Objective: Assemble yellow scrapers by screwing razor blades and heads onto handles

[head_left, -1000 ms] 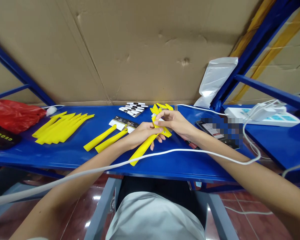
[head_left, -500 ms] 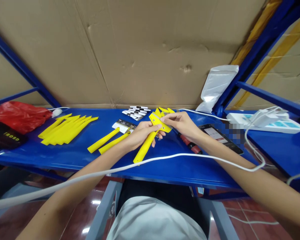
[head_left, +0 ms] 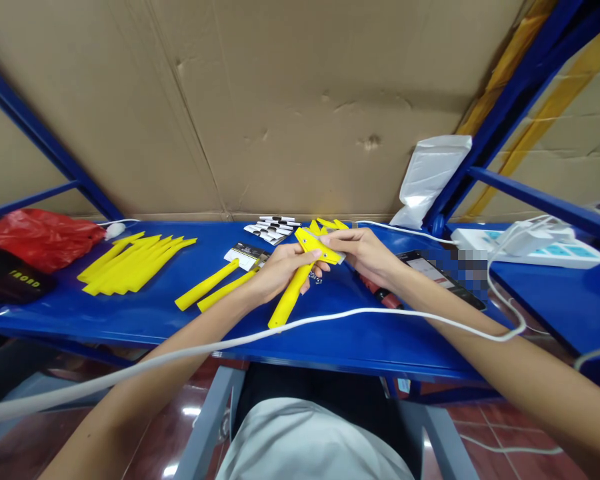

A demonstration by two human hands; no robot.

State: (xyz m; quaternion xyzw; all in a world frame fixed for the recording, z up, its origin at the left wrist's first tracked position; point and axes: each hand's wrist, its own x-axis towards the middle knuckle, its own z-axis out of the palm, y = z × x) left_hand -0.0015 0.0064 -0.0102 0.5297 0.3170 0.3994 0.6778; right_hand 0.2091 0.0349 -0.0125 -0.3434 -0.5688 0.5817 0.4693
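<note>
A yellow scraper (head_left: 291, 297) with a wide head and a long handle is held above the blue table. My left hand (head_left: 283, 270) is closed round it where handle meets head, thumb on top of the head. The fingers of my right hand (head_left: 363, 250) pinch the upper right side of the head, where a thin metal edge shows. Two yellow handles (head_left: 207, 283) lie by my left forearm, their upper ends near a black and white card (head_left: 245, 255). Behind my hands are more yellow pieces (head_left: 325, 225). Small screws (head_left: 317, 277) lie just beyond my left fingertips.
A row of yellow handles (head_left: 135, 267) and a red plastic bag (head_left: 45, 237) lie at left. White-and-black packets (head_left: 273, 229) sit at the back. A red and black screwdriver (head_left: 387, 298), phone (head_left: 443, 277) and power strip (head_left: 535, 247) are at right. A white cable (head_left: 360, 311) crosses in front.
My right fingers have shifted slightly on the scraper head, and more of its metal edge shows at the right. Both hands keep hold of the scraper. The view has shifted slightly.
</note>
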